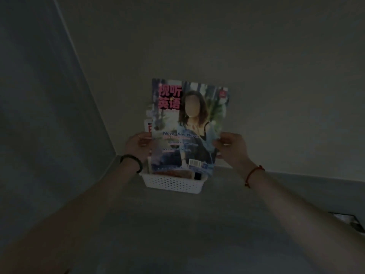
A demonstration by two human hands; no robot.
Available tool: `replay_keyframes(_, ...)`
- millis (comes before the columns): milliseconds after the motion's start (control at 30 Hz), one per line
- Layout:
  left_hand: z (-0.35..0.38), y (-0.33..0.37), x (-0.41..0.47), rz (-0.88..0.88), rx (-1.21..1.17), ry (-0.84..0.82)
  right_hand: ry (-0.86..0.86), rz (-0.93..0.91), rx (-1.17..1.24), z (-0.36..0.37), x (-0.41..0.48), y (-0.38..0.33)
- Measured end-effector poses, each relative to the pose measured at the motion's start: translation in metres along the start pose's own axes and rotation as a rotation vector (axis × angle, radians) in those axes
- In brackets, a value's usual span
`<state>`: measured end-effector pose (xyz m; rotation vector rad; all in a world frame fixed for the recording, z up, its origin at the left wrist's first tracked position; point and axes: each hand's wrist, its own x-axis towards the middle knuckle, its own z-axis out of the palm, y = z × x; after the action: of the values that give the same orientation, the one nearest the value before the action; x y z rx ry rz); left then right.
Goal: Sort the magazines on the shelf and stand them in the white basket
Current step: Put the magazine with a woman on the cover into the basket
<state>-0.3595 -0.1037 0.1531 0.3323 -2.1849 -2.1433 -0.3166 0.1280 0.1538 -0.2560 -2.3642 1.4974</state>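
Note:
A colourful magazine (187,123) with pink title characters and a person on its cover stands upright, its lower edge down in the white perforated basket (171,183). My left hand (138,143) grips its left edge and my right hand (230,148) grips its right edge, about halfway up. Behind it, the edge of another magazine (147,125) peeks out on the left. More items show low inside the basket, mostly hidden by the front cover.
The basket sits on a dim grey shelf surface (177,224) in a corner, with one wall on the left (49,115) and another behind (256,76). A dark object (351,220) lies at the right edge. The scene is very dark.

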Motion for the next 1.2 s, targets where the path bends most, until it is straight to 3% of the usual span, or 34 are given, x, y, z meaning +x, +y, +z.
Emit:
replay_keyframes(367, -0.015, -0.059, 0.083, -0.043, 0.147, 0.112, -0.055, 0.089, -0.162, 0.091, 0.032, 0.039)
replay_keyframes(533, -0.014, -0.093, 0.090, -0.083, 0.214, 0.056, -0.095, 0.173, -0.201, 0.108, 0.026, 0.075)
replay_keyframes(733, -0.009, -0.097, 0.098, -0.053, 0.304, 0.125, -0.050, 0.208, -0.247, 0.112, 0.036, 0.090)
replay_keyframes(833, -0.005, -0.092, 0.095, -0.130, 0.180, 0.157, -0.061, 0.213, -0.295, 0.111, 0.038, 0.090)
replay_keyframes(933, -0.003, -0.091, 0.080, -0.054, 0.239, 0.147, -0.059, 0.178, -0.285, 0.101, 0.032, 0.091)
replay_keyframes(1067, 0.004, -0.096, 0.037, 0.061, 0.389, 0.035, 0.001, 0.108, -0.155, 0.068, 0.002, 0.102)
replay_keyframes(1200, 0.024, -0.119, -0.034, -0.056, 0.216, -0.101, 0.042, 0.235, -0.060, 0.013, -0.059, 0.140)
